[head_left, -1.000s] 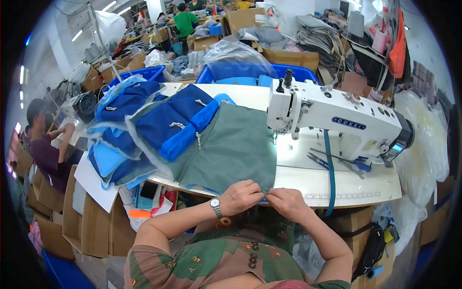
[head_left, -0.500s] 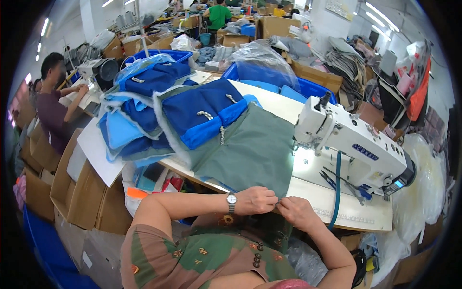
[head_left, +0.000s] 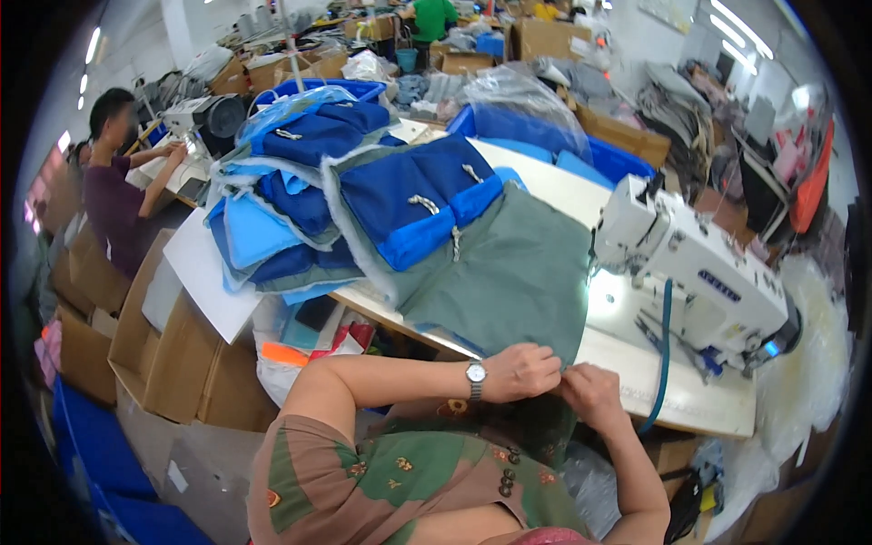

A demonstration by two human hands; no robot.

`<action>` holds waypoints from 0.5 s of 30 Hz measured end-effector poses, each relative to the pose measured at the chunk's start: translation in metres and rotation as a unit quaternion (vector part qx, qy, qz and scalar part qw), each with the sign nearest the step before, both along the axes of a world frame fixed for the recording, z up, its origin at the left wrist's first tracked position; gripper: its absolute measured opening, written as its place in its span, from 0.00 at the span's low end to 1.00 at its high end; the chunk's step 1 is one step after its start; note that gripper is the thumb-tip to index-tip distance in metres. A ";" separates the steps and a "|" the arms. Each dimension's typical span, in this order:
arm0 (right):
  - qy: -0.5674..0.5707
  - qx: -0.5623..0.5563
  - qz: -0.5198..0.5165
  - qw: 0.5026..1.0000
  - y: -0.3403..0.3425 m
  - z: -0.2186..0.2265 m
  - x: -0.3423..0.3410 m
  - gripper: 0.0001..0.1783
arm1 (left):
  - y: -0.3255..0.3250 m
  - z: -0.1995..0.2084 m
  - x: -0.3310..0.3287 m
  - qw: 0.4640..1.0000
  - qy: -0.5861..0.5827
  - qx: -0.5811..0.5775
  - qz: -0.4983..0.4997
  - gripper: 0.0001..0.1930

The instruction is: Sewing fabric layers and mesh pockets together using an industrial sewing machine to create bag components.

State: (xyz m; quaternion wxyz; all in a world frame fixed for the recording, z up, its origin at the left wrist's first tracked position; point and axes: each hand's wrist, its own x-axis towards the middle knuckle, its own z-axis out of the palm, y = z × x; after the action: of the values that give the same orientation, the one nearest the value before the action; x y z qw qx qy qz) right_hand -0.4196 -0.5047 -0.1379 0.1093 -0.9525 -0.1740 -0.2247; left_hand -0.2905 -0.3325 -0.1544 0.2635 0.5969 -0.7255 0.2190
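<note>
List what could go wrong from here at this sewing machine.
1. The left hand and right hand pinch the grey-green fabric at its near end; uneven pulling might crease it.
2. The fabric's side lies close to the sewing machine's head, where it might snag.
3. The teal strip hangs over the table's front edge near the right forearm, which could catch it.

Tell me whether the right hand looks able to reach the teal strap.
Probably yes: the right hand holds the green fabric, but nothing visible blocks its way to the teal strap.
</note>
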 end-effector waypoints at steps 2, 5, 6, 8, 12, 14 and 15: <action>-0.052 0.034 -0.037 0.997 0.000 -0.012 -0.002 0.10 | -0.005 -0.001 0.004 1.000 0.016 -0.010 -0.013 0.06; -0.057 0.057 -0.060 0.995 0.005 -0.019 -0.003 0.10 | 0.001 0.004 0.003 0.999 -0.001 0.026 0.028 0.05; -0.070 0.063 -0.070 0.993 0.007 -0.021 0.000 0.10 | 0.001 0.008 0.005 0.999 0.004 0.029 0.037 0.07; -0.116 0.098 -0.065 0.986 0.012 -0.018 0.006 0.10 | 0.002 0.014 0.008 0.998 0.006 0.055 0.042 0.10; -0.128 0.132 -0.092 0.979 0.011 -0.026 0.005 0.10 | -0.002 0.017 0.009 0.994 -0.006 0.100 0.031 0.12; -0.123 0.136 -0.080 0.980 0.011 -0.027 0.002 0.10 | 0.000 0.020 0.010 0.992 -0.014 0.123 0.026 0.13; -0.123 0.144 -0.085 0.978 0.013 -0.027 0.002 0.10 | 0.000 0.022 0.011 0.992 -0.007 0.127 0.020 0.13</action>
State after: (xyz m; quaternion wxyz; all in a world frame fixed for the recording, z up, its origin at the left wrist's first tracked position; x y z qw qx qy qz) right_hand -0.4175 -0.4920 -0.1649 0.2036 -0.9033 -0.0704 -0.3710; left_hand -0.2790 -0.3326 -0.1326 0.1764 0.6382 -0.7372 0.1342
